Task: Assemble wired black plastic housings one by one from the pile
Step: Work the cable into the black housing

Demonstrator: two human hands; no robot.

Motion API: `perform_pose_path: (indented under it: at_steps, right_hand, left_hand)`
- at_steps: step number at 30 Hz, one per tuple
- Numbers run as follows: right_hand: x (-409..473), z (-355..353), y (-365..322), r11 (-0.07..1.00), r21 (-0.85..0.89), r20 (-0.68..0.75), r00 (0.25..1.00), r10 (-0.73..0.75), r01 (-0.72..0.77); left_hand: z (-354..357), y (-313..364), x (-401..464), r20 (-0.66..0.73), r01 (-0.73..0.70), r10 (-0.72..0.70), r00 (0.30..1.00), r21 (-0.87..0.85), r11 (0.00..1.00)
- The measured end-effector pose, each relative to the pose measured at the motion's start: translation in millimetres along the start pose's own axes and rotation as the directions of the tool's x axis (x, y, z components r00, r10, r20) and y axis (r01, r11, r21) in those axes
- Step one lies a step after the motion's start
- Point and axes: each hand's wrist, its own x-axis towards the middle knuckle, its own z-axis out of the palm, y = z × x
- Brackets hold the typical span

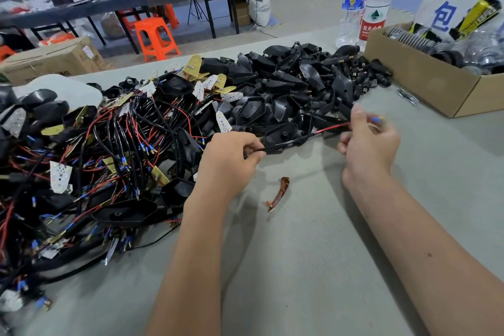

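My left hand [227,161] pinches a black sheathed cable [286,143] that runs right toward my right hand [366,144]. My right hand holds the cable's thin red wire end [334,127], whose blue-tipped terminal shows blurred past the fingers. The cable stretches above the table between both hands, over a black housing [283,135] at the pile's edge. A tangled pile of wired housings [114,161] with red and black leads and small white and yellow boards lies at the left. A heap of bare black plastic housings [300,84] lies behind the hands.
A small orange-brown scrap [279,194] lies on the grey table [300,267] between my forearms. An open cardboard box [425,82] of round parts stands at the right. Two water bottles [365,5] stand behind it. Orange stools and another table are further back.
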Motion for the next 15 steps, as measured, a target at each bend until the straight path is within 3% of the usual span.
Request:
perform_pose_path:
  at_steps: [2, 3, 5, 6, 8, 10, 13, 15]
  right_hand:
    - [0.0, -6.8, -2.2, 0.929, -0.318, -0.192, 0.947, -0.259, 0.189]
    - [-2.7, -9.5, -4.9, 0.831, -0.443, -0.168, 0.878, -0.447, 0.338]
    - [-15.6, -8.1, -9.0, 0.528, -0.543, 0.107, 0.677, -0.728, 0.653]
    - [-23.9, -4.6, -8.4, 0.355, -0.567, 0.277, 0.578, -0.767, 0.743]
    - [-40.6, 4.5, -4.4, 0.086, -0.598, 0.538, 0.479, -0.694, 0.797]
    - [-50.3, 10.4, 0.7, -0.025, -0.59, 0.644, 0.451, -0.618, 0.807]
    - [-51.5, 10.1, 4.7, -0.054, -0.421, 0.756, 0.318, -0.573, 0.905]
    - [-51.3, 9.7, 9.7, 0.013, -0.23, 0.861, 0.21, -0.463, 0.973]
  left_hand:
    - [0.1, 0.8, 0.0, 0.01, 0.002, -0.002, 1.0, -0.002, 1.0]
    - [0.8, 1.8, -0.2, 0.018, 0.0, 0.0, 1.0, -0.002, 1.0]
    - [2.5, 2.6, 0.0, 0.029, 0.002, -0.002, 1.0, -0.009, 1.0]
    - [2.4, 2.5, 0.0, 0.028, 0.009, -0.009, 1.0, -0.018, 1.0]
    - [1.7, 2.0, 0.1, 0.018, 0.02, -0.019, 1.0, -0.053, 0.998]
    - [0.0, 2.7, -0.3, 0.02, 0.021, -0.02, 1.0, -0.09, 0.996]
    - [-9.7, 5.7, -1.2, 0.062, 0.031, -0.019, 0.998, -0.199, 0.98]
    - [-29.4, 0.0, -1.1, -0.027, 0.032, -0.038, 0.999, -0.215, 0.976]
